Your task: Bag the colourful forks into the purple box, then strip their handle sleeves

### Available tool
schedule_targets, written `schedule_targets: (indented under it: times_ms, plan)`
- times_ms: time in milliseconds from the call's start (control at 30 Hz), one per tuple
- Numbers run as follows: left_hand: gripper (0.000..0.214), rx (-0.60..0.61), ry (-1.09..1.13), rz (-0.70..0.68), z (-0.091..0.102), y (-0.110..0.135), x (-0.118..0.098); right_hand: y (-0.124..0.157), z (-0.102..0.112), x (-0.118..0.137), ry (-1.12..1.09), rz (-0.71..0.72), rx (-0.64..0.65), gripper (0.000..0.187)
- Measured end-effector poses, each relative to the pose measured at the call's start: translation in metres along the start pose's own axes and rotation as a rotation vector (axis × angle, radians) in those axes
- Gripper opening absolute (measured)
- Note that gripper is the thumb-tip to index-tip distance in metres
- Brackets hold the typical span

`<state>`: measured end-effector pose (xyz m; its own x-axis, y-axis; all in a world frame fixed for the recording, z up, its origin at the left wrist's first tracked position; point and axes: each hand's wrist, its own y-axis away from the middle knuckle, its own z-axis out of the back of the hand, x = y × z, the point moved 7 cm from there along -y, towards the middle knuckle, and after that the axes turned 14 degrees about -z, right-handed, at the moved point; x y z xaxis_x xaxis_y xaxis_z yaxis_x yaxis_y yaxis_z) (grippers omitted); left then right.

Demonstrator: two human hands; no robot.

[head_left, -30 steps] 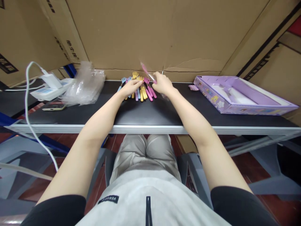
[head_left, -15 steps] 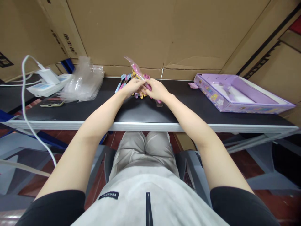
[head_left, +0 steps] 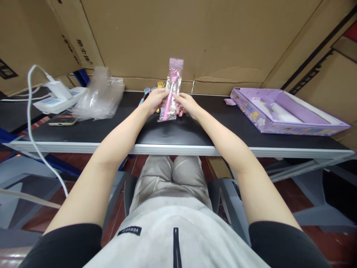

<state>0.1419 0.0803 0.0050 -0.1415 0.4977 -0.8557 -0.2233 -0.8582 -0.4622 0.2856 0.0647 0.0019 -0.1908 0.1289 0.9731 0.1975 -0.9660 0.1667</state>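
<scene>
- Both hands are holding up a packet, a pink rake in a clear bag (head_left: 173, 87), over the middle of the bench (head_left: 173, 134); it is standing steeply, slightly tilted.
- The left hand's (head_left: 155, 100) fingers are clamping its left edge; the right hand's (head_left: 189, 105) are closing on its right edge, the thumb lying in front.
- The work seems to be handling this one packet; a move from here is calling for a light, even pinch on the slippery film.
- Loose rakes (head_left: 160, 85) are lying behind the left hand, partly hidden.
- Cardboard (head_left: 156, 37) is bounding the far side, the metal edge (head_left: 175, 149) the near.
- Bags (head_left: 96, 98) at left and a purple box (head_left: 299, 130) at right are lying well apart from the hands.
</scene>
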Motion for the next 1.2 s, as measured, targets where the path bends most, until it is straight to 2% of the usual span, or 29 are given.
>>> schedule_targets:
  times_ms: [100,233,333,433,533,600,800,967,1200]
  plan:
    - [0.033,-0.019,0.003,0.003,0.0,0.002,-0.002,0.005,-0.009,-0.002,-0.101,-0.085,0.114,0.041]
    - [0.035,-0.01,0.002,0.031,0.001,0.002,-0.001,0.007,-0.012,-0.004,-0.19,-0.142,0.152,0.043]
    - [0.048,0.009,0.011,0.072,0.001,0.003,0.002,0.004,-0.008,-0.005,-0.249,-0.16,0.136,0.04]
    - [0.072,0.065,0.078,0.085,-0.004,0.006,0.002,-0.002,-0.001,-0.005,-0.294,-0.138,0.102,0.034]
    - [0.093,0.137,0.164,0.086,-0.01,0.009,0.002,-0.013,0.011,-0.005,-0.319,-0.101,0.037,0.032]
    - [0.097,0.159,0.182,0.09,-0.011,0.009,0.003,-0.02,0.021,-0.006,-0.351,-0.072,-0.034,0.035]
    - [0.08,0.063,-0.004,0.064,0.001,0.004,0.006,-0.034,0.056,-0.012,-0.484,-0.037,-0.298,0.033]
    - [0.066,0.053,-0.212,0.004,0.009,0.0,0.011,-0.047,0.07,-0.019,-0.553,-0.037,-0.329,0.027]
    - [0.034,0.047,-0.692,-0.374,0.023,-0.015,0.014,-0.049,0.067,-0.025,-0.637,-0.076,-0.319,0.018]
